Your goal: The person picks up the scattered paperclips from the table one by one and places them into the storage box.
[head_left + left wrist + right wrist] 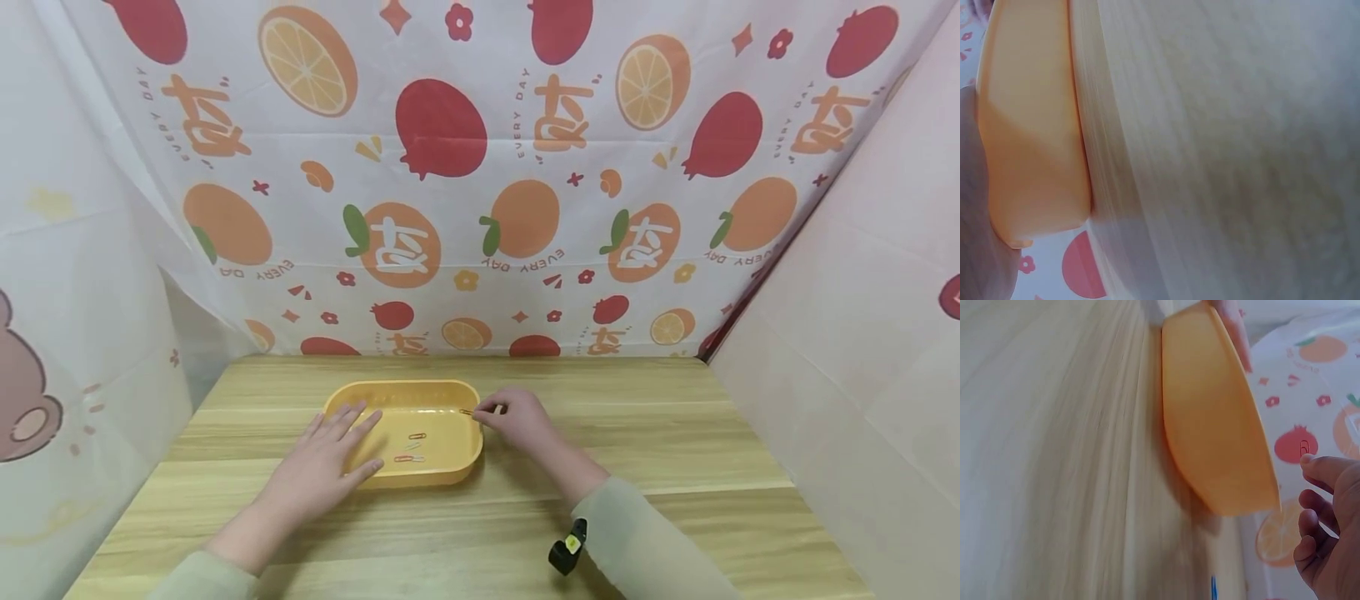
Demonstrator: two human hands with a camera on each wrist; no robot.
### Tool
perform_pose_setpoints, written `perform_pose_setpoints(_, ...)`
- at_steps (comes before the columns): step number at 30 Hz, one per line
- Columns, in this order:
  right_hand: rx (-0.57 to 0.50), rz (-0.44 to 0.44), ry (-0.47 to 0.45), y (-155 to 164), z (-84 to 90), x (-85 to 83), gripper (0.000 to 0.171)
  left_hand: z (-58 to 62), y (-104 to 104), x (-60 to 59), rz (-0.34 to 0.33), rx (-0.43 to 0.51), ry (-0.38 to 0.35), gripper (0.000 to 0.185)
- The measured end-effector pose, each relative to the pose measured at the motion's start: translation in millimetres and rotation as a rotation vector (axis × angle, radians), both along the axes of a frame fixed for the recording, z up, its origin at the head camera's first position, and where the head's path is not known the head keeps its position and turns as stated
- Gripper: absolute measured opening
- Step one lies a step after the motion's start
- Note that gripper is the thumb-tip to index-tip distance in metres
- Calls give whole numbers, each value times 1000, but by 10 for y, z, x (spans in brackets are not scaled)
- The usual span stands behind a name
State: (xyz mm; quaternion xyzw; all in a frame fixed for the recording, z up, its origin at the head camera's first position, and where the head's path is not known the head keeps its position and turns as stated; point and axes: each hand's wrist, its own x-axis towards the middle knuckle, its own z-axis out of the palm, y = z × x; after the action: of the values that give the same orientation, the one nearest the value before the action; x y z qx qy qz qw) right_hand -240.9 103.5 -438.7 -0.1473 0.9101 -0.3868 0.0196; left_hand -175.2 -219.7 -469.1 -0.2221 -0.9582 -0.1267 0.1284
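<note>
A yellow oblong tray point(420, 479) sits on the wooden table, with several small paper clips point(408, 458) lying on its floor. My right hand point(521, 417) pinches one paper clip point(1304, 448) between thumb and forefinger, over the tray's right rim; its other fingers are curled in the right wrist view. My left hand point(326, 458) lies across the tray's left side with its fingers straight and spread, covering part of that rim. In the left wrist view, the tray's outer wall point(1035, 137) shows with part of the hand beside it.
A fruit-printed cloth point(525, 167) hangs behind the table point(600, 400), and pale cloths stand at both sides. A black strap piece with a yellow label point(568, 546) hangs at my right sleeve. A thin blue item point(1214, 587) shows at the bottom of the right wrist view.
</note>
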Motion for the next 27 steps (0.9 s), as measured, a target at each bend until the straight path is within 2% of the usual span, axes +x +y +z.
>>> perform_pose_setpoints(14,51,116,83,-523,93,46,9,-23,-15,-12,10,-10,-31,74)
perform_pose_setpoints(23,74,120,6,-695,64,29,11,-34,-21,-36,9,-8,-13,71)
perform_pose_setpoints(27,119,122,-7,-772,33,13,13,-41,-26,-46,5,0,-7,71)
